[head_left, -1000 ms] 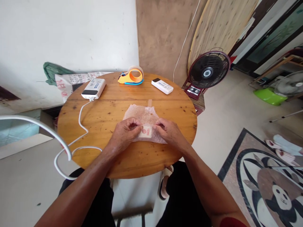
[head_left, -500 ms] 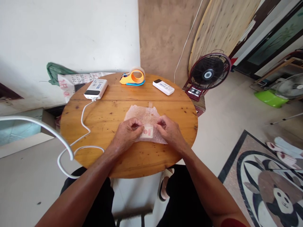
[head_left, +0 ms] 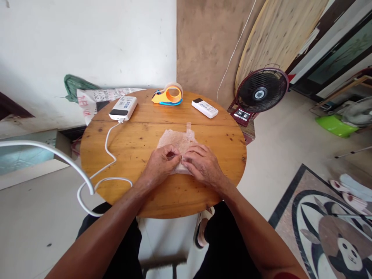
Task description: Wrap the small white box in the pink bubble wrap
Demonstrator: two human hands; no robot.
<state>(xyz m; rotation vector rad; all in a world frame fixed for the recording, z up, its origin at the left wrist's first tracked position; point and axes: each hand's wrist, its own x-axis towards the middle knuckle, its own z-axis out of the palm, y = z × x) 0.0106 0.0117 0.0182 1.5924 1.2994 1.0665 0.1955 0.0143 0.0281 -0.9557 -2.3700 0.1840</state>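
A pinkish sheet of bubble wrap [head_left: 176,137] lies on the round wooden table in front of me, folded about a flat pale item that is now mostly covered. My left hand [head_left: 164,159] pinches the wrap near its left front part, thumb against fingers. From the right, my right hand [head_left: 202,161] presses the folded-over side down, its fingers bent and its thumb close to the left fingertips. A strip of clear tape [head_left: 188,127] sticks out from the wrap's far edge onto the wood. What lies under the fingers is hidden.
A white power bank [head_left: 124,107] with a plugged-in white cable [head_left: 107,141] stands at the far left of the table [head_left: 139,131]. An orange tape dispenser [head_left: 168,95] is at the back, another white power bank [head_left: 205,108] at back right. A fan [head_left: 260,93] stands beyond the right edge.
My right hand has moved left, bringing the right side of the bubble wrap over the item and covering its red print. My left hand keeps its pinch. The view has shifted slightly.
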